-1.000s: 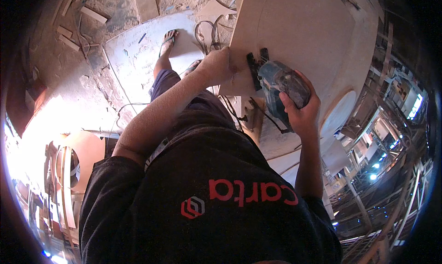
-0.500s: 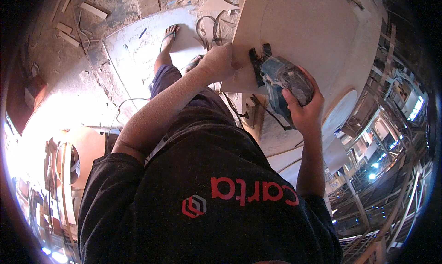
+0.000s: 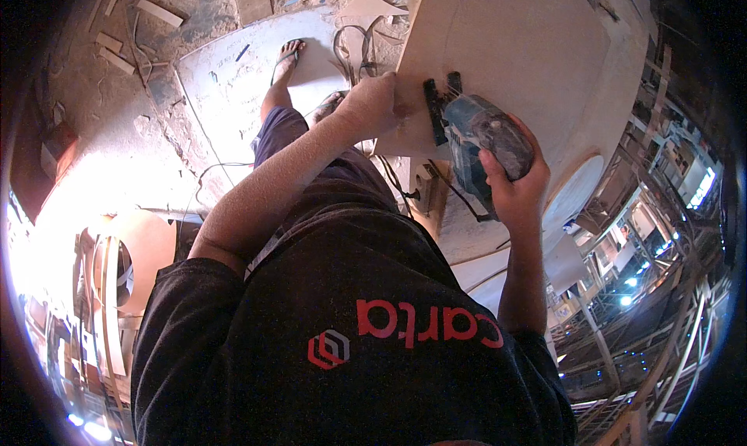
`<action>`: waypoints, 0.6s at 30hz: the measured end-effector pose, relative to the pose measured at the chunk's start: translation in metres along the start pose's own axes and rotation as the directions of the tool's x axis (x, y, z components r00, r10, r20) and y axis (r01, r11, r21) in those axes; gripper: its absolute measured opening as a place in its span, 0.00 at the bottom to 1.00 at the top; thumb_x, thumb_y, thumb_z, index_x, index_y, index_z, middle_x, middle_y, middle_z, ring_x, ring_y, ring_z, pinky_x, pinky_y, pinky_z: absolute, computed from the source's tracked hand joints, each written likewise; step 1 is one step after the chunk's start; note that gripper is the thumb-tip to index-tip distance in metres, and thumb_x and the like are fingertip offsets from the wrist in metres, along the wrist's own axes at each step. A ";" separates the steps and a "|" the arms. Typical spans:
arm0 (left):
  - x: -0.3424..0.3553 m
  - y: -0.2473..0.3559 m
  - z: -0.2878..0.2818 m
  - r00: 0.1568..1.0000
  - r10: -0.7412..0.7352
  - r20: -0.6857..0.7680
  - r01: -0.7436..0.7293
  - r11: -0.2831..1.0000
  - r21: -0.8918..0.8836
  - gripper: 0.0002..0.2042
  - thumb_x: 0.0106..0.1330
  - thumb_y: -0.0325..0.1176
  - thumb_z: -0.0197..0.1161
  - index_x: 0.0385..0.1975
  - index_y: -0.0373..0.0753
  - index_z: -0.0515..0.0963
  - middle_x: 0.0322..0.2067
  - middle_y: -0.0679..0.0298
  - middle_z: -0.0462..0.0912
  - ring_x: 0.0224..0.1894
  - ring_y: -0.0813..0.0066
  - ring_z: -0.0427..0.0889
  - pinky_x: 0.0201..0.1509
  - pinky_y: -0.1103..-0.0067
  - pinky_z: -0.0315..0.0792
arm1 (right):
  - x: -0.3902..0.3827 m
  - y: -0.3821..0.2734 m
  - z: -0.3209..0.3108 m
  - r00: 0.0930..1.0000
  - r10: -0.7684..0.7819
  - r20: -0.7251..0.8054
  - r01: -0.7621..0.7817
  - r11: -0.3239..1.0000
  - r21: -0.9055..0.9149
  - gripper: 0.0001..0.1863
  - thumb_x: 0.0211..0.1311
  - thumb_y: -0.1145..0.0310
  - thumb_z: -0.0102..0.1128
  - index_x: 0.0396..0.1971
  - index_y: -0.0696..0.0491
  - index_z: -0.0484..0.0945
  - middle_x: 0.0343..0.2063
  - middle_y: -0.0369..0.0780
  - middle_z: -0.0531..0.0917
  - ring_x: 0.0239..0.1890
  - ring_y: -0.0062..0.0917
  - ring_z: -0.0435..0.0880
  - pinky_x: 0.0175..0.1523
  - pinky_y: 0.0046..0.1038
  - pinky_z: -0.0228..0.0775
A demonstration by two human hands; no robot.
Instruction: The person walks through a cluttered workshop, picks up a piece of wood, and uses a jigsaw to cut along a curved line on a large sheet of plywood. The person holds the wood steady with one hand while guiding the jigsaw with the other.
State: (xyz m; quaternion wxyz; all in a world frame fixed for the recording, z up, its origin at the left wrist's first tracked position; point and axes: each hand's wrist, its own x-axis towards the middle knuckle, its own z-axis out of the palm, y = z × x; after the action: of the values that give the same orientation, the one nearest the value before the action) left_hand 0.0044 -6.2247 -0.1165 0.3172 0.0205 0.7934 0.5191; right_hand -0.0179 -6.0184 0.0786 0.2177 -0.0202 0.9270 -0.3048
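Saw (image 3: 498, 138) likely heavy, rigid; right hand (image 3: 520, 191) wraps its body, best hold. Left hand (image 3: 369, 103) at board (image 3: 529, 41) edge; grip: can't tell.

Wood scraps (image 3: 159, 12) strewn over a dusty floor (image 3: 101, 135)

Flat underfoot, a white sheet (image 3: 222, 92), with a small dark blue strip (image 3: 243, 53) on top. At lower left, a pale wooden panel (image 3: 157, 251) with a round opening, just beside curved strips (image 3: 117, 325). Far right, bright lamps (image 3: 627, 300) among long thin bars (image 3: 597, 333), too blurred for detail.
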 end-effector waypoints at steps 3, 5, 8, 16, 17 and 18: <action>0.001 -0.001 0.001 1.000 -0.017 -0.010 0.017 1.000 0.005 0.22 0.63 0.45 0.69 0.39 0.26 0.78 0.33 0.43 0.85 0.42 0.47 0.86 0.46 0.61 0.81 | 0.001 -0.003 0.001 1.000 0.020 0.002 -0.020 1.000 0.000 0.33 0.59 0.65 0.72 0.62 0.61 0.72 0.47 0.47 0.83 0.39 0.24 0.85 0.33 0.21 0.79; -0.002 0.009 -0.007 0.999 -0.046 -0.002 0.046 0.999 -0.006 0.22 0.62 0.44 0.70 0.39 0.26 0.77 0.33 0.43 0.85 0.42 0.46 0.86 0.46 0.61 0.81 | 0.001 -0.003 0.000 0.999 0.034 -0.011 -0.033 0.999 0.007 0.32 0.58 0.65 0.72 0.61 0.61 0.72 0.47 0.48 0.84 0.40 0.26 0.85 0.37 0.23 0.78; -0.002 0.005 -0.006 0.999 -0.050 0.021 0.050 0.999 0.001 0.24 0.62 0.44 0.68 0.47 0.29 0.74 0.35 0.41 0.84 0.43 0.41 0.84 0.48 0.57 0.79 | 0.001 -0.011 0.002 0.994 0.106 -0.024 -0.104 0.992 0.069 0.31 0.56 0.68 0.72 0.59 0.61 0.74 0.50 0.50 0.83 0.51 0.33 0.84 0.56 0.33 0.73; -0.001 0.003 -0.006 0.997 -0.070 0.019 0.070 0.998 -0.002 0.26 0.61 0.44 0.70 0.49 0.29 0.71 0.36 0.41 0.84 0.45 0.40 0.83 0.49 0.57 0.79 | 0.003 -0.010 0.004 0.992 0.116 -0.046 -0.114 0.992 0.054 0.32 0.56 0.67 0.73 0.59 0.62 0.73 0.51 0.51 0.83 0.54 0.36 0.83 0.61 0.35 0.72; -0.001 0.004 -0.007 0.996 -0.081 0.026 0.081 0.997 -0.005 0.26 0.61 0.44 0.70 0.49 0.30 0.71 0.36 0.41 0.84 0.46 0.40 0.83 0.49 0.57 0.79 | 0.003 -0.010 0.004 0.992 0.118 -0.049 -0.115 0.992 0.055 0.32 0.56 0.67 0.73 0.59 0.62 0.73 0.51 0.51 0.83 0.54 0.37 0.83 0.61 0.35 0.72; -0.001 0.004 -0.007 0.997 -0.074 0.020 0.074 0.997 -0.013 0.26 0.61 0.43 0.70 0.49 0.30 0.71 0.36 0.41 0.84 0.46 0.40 0.83 0.49 0.57 0.79 | 0.003 -0.010 0.004 0.992 0.119 -0.052 -0.116 0.992 0.056 0.32 0.56 0.66 0.73 0.59 0.63 0.73 0.51 0.51 0.83 0.54 0.37 0.83 0.61 0.35 0.72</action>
State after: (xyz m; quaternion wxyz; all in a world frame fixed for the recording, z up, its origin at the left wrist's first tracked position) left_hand 0.0000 -6.2292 -0.1110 0.3439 -0.0057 0.7870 0.5121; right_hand -0.0194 -6.0289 0.0804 0.2101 0.0485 0.9239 -0.3162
